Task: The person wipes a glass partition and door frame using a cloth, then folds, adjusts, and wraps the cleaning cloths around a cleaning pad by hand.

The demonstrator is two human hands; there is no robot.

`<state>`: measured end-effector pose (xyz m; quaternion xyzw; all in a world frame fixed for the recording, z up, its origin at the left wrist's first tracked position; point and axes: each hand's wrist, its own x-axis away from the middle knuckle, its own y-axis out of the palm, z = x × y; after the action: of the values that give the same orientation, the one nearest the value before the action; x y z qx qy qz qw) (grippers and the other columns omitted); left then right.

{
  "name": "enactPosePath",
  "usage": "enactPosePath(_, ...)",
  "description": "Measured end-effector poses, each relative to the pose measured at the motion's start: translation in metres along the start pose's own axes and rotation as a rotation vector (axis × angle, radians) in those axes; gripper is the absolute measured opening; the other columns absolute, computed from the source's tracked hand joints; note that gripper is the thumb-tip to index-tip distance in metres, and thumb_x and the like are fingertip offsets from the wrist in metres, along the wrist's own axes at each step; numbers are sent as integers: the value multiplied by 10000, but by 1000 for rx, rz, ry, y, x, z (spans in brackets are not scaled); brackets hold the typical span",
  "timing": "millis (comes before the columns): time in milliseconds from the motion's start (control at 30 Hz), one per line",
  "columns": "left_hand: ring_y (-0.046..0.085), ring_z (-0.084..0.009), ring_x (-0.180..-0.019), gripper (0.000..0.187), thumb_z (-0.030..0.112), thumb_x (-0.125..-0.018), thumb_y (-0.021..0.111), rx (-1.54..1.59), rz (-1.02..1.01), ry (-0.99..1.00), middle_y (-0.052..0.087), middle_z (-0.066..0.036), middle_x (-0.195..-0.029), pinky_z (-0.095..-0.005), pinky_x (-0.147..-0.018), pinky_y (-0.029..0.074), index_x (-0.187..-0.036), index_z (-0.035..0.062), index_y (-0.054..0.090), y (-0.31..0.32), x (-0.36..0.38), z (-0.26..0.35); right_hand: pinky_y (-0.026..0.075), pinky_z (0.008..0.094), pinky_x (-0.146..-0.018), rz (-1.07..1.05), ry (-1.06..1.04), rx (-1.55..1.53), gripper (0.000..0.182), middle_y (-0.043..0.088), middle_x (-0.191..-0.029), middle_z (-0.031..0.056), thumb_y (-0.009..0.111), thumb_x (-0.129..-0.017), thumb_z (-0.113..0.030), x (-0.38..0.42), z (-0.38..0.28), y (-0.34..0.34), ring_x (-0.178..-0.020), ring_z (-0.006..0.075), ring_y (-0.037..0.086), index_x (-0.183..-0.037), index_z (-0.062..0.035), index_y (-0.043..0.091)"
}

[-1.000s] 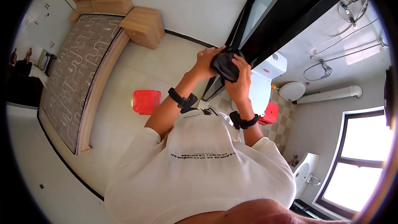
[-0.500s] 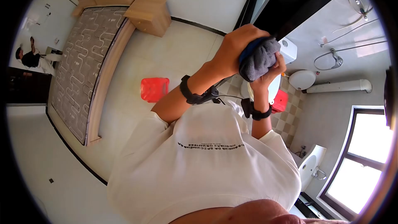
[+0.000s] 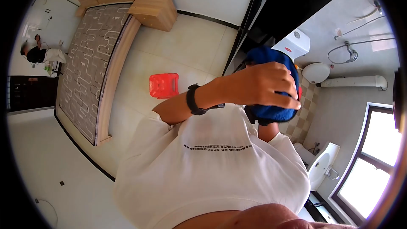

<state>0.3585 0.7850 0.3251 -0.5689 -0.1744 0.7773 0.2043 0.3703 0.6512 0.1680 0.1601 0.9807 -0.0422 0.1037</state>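
A dark blue cloth item [image 3: 271, 112] is held up in front of the chest at right of centre. My left hand [image 3: 271, 85] lies across its face, back of the hand towards the camera, with bent fingers gripping over its right side. The blue fabric shows above and below that hand. My right hand is hidden behind the cloth item; only my right forearm [image 3: 268, 131] shows beneath it. A black band [image 3: 193, 99] circles my left wrist.
A red stool [image 3: 163, 85] stands on the floor beside a bed with a patterned mattress [image 3: 91, 51]. A wooden cabinet [image 3: 153, 10] is behind. On the right are a white cistern [image 3: 296, 42], a washbasin [image 3: 324, 165] and a window. Another person [image 3: 38, 55] is at far left.
The item has turned from its grey side to its blue side and come lower. My left hand has moved down across it, and my right hand has gone out of sight behind it. The view has shifted slightly.
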Motion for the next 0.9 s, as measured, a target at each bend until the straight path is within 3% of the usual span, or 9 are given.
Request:
enactPosePath(267, 610, -194, -1119, 244, 149, -844, 649, -181, 111, 69, 659, 19, -1203, -406, -976, 466, -1070, 239, 667, -14, -7, -3, 388, 318, -1044, 223, -14, -527, 326, 503, -1240, 57, 431, -991, -156, -40, -74, -19, -1183, 187, 482, -1310, -89, 441)
enactPosePath(333, 612, -234, -1115, 299, 148, -822, 666, -287, 74, 14, 655, -26, -1210, -401, -948, 493, -1109, 233, 668, -26, -3, -9, 424, 323, -969, 179, -328, -267, 348, 462, -1060, 41, 648, -895, -187, -49, -136, -2, -1001, 155, 498, -1144, -83, 429)
enactPosePath(367, 598, -294, -1149, 371, 165, -808, 685, -277, 75, -21, 634, -80, -1244, -409, -948, 505, -1175, 211, 661, -29, 2, -14, 406, 316, -999, 147, -491, -67, 251, 495, -1129, 54, 523, -945, -105, -63, -116, -10, -1073, 160, 504, -1184, -67, 455)
enactPosePath(533, 525, -367, -1257, 493, 170, -794, 718, -234, 57, -233, 565, -133, -1337, -438, -1018, 478, -1277, 166, 621, -22, 34, -24, 379, 315, -971, 9, -629, 54, 245, 478, -1078, 62, 600, -921, -110, -56, -101, -2, -1025, 163, 488, -1118, -55, 464)
enactPosePath(600, 499, -380, -1285, 584, 113, -758, 750, -118, 43, -476, 533, -139, -1376, -428, -1049, 460, -1317, 159, 587, -11, 53, -29, 372, 304, -969, -98, -572, -2, 195, 476, -1059, 55, 571, -948, -102, -53, -93, -3, -1016, 158, 479, -1110, -62, 469)
enactPosePath(633, 444, -396, -1331, 792, 101, -706, 814, -101, -59, -476, 448, -163, -1451, -431, -1088, 425, -1418, 151, 471, -6, 68, -36, 372, 304, -969, -98, -578, -2, 195, 476, -1059, 55, 571, -948, -102, -52, -83, -4, -1016, 158, 479, -1110, -62, 469)
enactPosePath(667, 444, -396, -1331, 792, 101, -706, 814, -102, -57, -471, 448, -163, -1451, -431, -1088, 425, -1418, 151, 471, -1, 72, -35, 383, 292, -948, -101, -536, 66, 280, 482, -1055, 55, 622, -900, -84, -51, -70, -7, -1000, 153, 482, -1127, -57, 460)
enactPosePath(767, 292, -439, -1413, 1092, 262, -661, 902, 166, -37, -510, 242, -243, -1548, -474, -1145, 336, -1518, 86, 247, 9, 73, -27, 398, 275, -923, -94, -428, 69, 360, 489, -1054, 53, 666, -852, -41, -57, -49, -10, -981, 146, 486, -1143, -53, 456)
enactPosePath(900, 263, -456, -1423, 1142, 349, -645, 910, 197, 58, -482, 228, -272, -1544, -479, -1146, 320, -1521, 75, 231, -12, 40, -8, 409, 262, -936, -76, -415, -110, 309, 520, -1144, 74, 596, -918, -10, -57, -102, 4, -1020, 140, 511, -1192, -65, 465)
